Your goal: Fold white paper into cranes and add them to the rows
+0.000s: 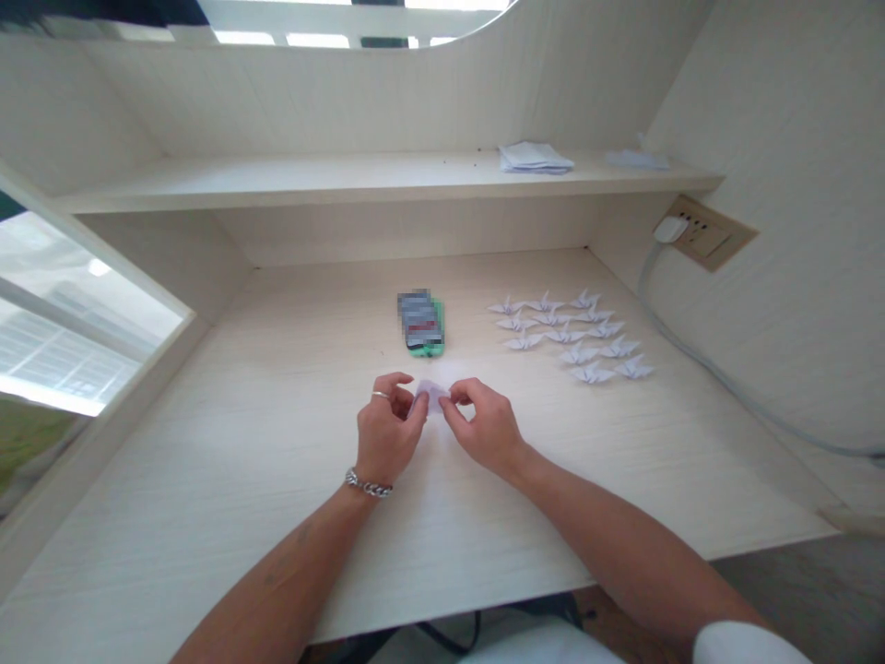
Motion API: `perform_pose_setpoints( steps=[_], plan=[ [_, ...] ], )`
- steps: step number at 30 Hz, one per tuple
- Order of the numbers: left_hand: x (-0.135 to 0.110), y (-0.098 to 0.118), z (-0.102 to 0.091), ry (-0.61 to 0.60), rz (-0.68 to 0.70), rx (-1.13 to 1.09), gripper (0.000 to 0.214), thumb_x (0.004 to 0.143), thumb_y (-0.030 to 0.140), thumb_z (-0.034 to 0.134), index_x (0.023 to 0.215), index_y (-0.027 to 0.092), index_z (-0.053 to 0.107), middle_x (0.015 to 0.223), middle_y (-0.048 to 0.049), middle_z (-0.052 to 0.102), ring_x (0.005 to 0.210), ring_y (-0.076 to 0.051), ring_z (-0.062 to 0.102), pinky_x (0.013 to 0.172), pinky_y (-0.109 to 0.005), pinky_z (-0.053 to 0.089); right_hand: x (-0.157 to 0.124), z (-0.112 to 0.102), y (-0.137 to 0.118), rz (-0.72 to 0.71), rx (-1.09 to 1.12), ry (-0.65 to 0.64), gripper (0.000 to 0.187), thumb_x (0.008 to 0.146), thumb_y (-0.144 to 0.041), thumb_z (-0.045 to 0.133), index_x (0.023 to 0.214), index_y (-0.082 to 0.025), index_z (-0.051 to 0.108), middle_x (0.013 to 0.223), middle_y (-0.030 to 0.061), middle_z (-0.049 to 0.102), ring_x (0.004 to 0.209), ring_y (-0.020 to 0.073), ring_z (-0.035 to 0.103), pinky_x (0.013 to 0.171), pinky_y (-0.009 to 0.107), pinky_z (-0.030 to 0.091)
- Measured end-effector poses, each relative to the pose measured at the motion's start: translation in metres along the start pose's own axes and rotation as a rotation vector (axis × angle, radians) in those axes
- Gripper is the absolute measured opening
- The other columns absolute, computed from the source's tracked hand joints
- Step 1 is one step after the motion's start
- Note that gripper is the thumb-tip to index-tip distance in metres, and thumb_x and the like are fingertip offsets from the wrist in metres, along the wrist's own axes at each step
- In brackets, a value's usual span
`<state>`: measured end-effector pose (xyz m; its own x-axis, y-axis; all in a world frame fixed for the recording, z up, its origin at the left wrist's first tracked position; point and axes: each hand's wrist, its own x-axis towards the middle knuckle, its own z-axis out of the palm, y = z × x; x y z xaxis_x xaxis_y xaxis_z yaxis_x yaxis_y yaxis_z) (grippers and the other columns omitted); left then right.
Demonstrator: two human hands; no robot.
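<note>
Between my two hands is a small folded piece of white paper (432, 393), held just over the pale wooden desk (290, 553). My left hand (389, 415), with a ring and a chain bracelet, pinches its left side between thumb and fingers. On the other side, my right hand (484, 424) has thumb and forefinger closed on the paper's right edge. The finer folds are too small to make out. Several white paper cranes (565, 334) stand in rows to the right of my hands. Just beyond the paper lies a phone-like object with a green edge (421, 323), its face blurred out.
A shelf (311, 189) spans the back, bearing a stack of folded white paper (536, 158). A wall socket (712, 231) at right holds a white plug (669, 230), whose cable (725, 383) runs down along the desk's right side. At left is a mirror-like or window panel (69, 314).
</note>
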<state>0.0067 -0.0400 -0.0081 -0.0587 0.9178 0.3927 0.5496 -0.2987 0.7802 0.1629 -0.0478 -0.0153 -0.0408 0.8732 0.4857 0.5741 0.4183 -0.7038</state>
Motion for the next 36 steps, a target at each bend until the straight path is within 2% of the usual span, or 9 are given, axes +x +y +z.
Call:
perform_pose_setpoints(
  steps=[3,9,11,15,22,25,31,36],
  plan=[
    [-0.001,0.001,0.0,-0.025,0.102,0.107,0.032,0.082,0.03,0.061,0.113,0.02,0.056,0.066,0.0046,0.06,0.054,-0.011,0.059,0.058,-0.022,0.048,0.001,0.002,-0.001,0.124,0.019,-0.02,0.022,0.084,-0.026,0.057,0.105,-0.021,0.058,0.091,0.0065,0.07,0.076,0.0183,0.067,0.069,0.03,0.051],
    [-0.003,0.004,0.0,-0.086,0.331,0.164,0.028,0.086,0.023,0.058,0.113,0.019,0.063,0.077,-0.0014,0.064,0.065,-0.012,0.061,0.065,-0.023,0.051,0.006,0.001,-0.005,0.161,-0.005,-0.055,0.012,0.083,-0.024,0.057,0.094,-0.023,0.064,0.085,0.0037,0.071,0.075,0.0191,0.066,0.068,0.03,0.05],
    [-0.003,0.003,-0.001,-0.082,0.332,0.169,0.027,0.085,0.022,0.058,0.112,0.019,0.064,0.077,-0.0014,0.063,0.065,-0.012,0.061,0.065,-0.023,0.051,0.007,0.0,-0.004,0.149,0.004,-0.042,0.012,0.083,-0.022,0.057,0.091,-0.023,0.066,0.086,0.0038,0.072,0.076,0.0194,0.067,0.069,0.03,0.051],
    [-0.001,0.001,-0.001,-0.074,0.244,0.138,0.031,0.083,0.02,0.058,0.113,0.019,0.063,0.08,-0.0016,0.064,0.068,-0.013,0.063,0.068,-0.024,0.054,0.006,0.0,0.0,0.088,0.01,0.025,0.018,0.082,-0.017,0.057,0.093,-0.022,0.069,0.091,0.0045,0.074,0.076,0.0187,0.069,0.072,0.029,0.053],
    [-0.002,-0.001,0.0,-0.128,0.228,0.158,0.039,0.083,0.017,0.057,0.121,0.017,0.06,0.096,-0.0059,0.073,0.07,-0.013,0.067,0.069,-0.024,0.056,0.001,0.005,0.002,-0.11,0.001,0.095,0.026,0.081,-0.01,0.052,0.097,-0.018,0.071,0.095,0.0061,0.075,0.086,0.0179,0.071,0.081,0.027,0.055],
    [-0.003,-0.004,-0.001,-0.098,0.247,0.195,0.042,0.081,0.013,0.057,0.122,0.018,0.06,0.101,-0.0063,0.073,0.071,-0.015,0.068,0.072,-0.025,0.056,0.0,0.003,-0.001,-0.107,0.013,0.125,0.03,0.078,-0.008,0.051,0.099,-0.017,0.071,0.097,0.0065,0.075,0.088,0.0178,0.071,0.082,0.026,0.055],
    [-0.005,-0.007,-0.001,-0.013,0.307,0.217,0.043,0.083,0.012,0.055,0.126,0.017,0.057,0.112,-0.0099,0.071,0.092,-0.02,0.069,0.082,-0.029,0.055,-0.001,0.0,-0.006,-0.112,0.054,0.166,0.033,0.081,-0.009,0.049,0.105,-0.018,0.071,0.102,0.0058,0.075,0.092,0.0168,0.071,0.085,0.025,0.055],
    [-0.002,-0.004,-0.001,-0.057,0.353,0.183,0.046,0.085,0.009,0.051,0.13,0.017,0.054,0.113,-0.0097,0.07,0.095,-0.019,0.068,0.085,-0.028,0.054,-0.002,0.001,-0.005,-0.107,0.041,0.105,0.033,0.087,-0.012,0.047,0.111,-0.016,0.069,0.106,0.0078,0.074,0.096,0.0178,0.07,0.089,0.028,0.054]
  ],
)
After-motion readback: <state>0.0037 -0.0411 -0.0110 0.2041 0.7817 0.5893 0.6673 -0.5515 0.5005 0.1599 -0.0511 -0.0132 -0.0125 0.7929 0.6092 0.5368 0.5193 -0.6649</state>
